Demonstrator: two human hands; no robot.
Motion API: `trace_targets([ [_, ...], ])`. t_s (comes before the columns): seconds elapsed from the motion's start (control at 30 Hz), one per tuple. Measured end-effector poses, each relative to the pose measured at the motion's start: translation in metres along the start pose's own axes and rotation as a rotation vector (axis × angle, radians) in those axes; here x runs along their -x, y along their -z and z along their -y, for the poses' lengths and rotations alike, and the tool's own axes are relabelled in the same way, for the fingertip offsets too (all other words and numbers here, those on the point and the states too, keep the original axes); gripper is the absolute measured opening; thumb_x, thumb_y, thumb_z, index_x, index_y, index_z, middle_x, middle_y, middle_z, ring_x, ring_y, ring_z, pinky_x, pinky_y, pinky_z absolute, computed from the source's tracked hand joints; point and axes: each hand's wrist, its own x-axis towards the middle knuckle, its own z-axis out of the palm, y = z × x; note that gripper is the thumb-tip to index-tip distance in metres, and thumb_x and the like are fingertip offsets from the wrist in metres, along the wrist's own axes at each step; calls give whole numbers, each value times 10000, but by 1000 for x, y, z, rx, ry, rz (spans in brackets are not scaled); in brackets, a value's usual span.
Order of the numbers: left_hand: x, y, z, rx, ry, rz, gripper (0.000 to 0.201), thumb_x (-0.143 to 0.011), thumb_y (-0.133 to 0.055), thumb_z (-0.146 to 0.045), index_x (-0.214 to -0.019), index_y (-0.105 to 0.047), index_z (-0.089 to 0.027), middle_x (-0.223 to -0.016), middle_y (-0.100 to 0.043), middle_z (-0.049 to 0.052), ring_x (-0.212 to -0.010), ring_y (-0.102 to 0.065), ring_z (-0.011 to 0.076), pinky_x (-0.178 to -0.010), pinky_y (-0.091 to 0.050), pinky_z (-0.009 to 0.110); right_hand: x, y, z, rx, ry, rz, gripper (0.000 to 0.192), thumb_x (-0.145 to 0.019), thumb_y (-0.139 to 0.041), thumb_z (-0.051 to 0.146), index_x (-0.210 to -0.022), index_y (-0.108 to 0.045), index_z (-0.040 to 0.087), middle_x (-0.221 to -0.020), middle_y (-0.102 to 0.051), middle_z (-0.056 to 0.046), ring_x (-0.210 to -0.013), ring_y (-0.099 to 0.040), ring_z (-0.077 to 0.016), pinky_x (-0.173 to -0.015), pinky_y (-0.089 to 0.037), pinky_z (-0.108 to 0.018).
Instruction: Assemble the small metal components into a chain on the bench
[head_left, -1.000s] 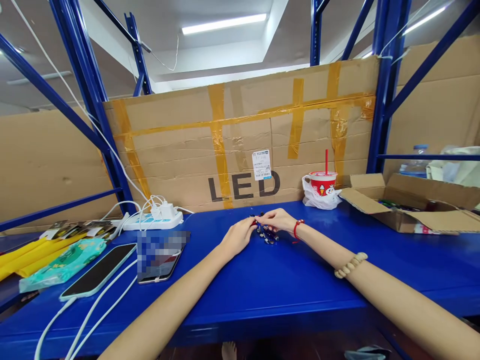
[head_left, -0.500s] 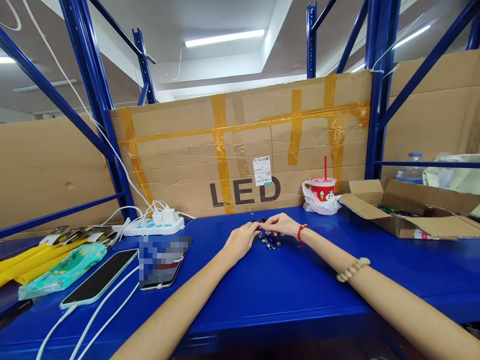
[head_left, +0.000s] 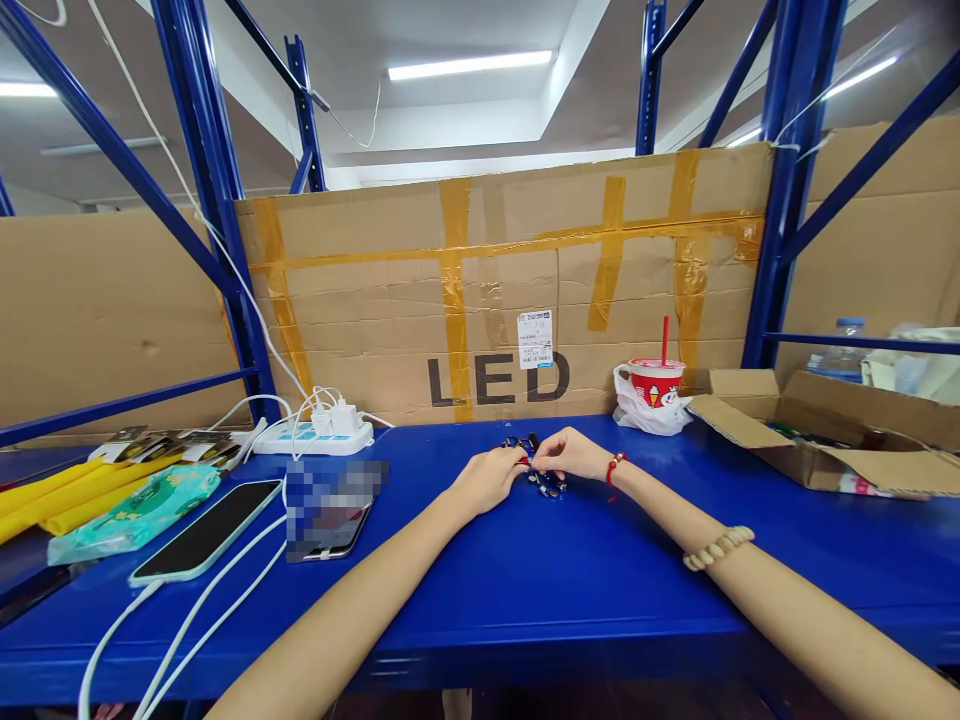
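Note:
My left hand [head_left: 487, 480] rests on the blue shelf top [head_left: 480, 570], its fingers closed at a small red and dark piece that is too small to name. Beside it my right hand [head_left: 574, 455] pinches at the same spot, thumb and fingertips together, and what they hold is mostly hidden. The two hands nearly touch. Around and just below the fingertips lies a small cluster of dark, shiny pieces [head_left: 551, 489] with silvery glints. On the right wrist are a red cord bracelet and a pale beaded one.
To the left lie two phones [head_left: 206, 530], white cables, a power strip [head_left: 274, 440], a teal packet [head_left: 139, 510] and yellow rolls [head_left: 82, 495]. A red cup [head_left: 658, 385] with a straw and an open carton [head_left: 862, 470] stand right. A cardboard panel [head_left: 360, 330] closes the back.
The camera view has shifted slightly, so the scene sits a little further right. Both hands stay together over the dark pieces, with small finger movement only.

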Motion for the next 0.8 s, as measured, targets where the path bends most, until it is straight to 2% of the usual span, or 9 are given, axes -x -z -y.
trace_targets([
  [0.27, 1, 1, 1, 14, 17, 37, 255, -882, -251, -328, -934, -475, -217, -925, -599, 29, -809, -575, 180, -671, -444, 270, -1, -4, -1, 32, 9, -45, 340, -599, -612, 451, -632, -656, 115, -524, -594, -10, -365, -423, -41, -390, -357, -177],
  [0.63, 0, 1, 5, -21, 50, 119, 274, -876, -244, -349, -907, -480, -213, -893, -602, 42, -807, -581, 204, -661, -450, 300, -3, -7, -4, 82, -16, -15, 388, -596, -603, 489, -696, -674, 120, -609, -640, -36, -402, -442, -51, -393, -371, -178],
  [0.8, -1, 2, 5, -10, 45, 141, 234, -859, -294, -345, -886, -486, -213, -901, -599, 42, -815, -577, 203, -650, -452, 287, -4, -10, -5, 149, -4, 4, 421, -559, -618, 519, -726, -670, 136, -565, -609, -5, -405, -427, -51, -387, -358, -176],
])
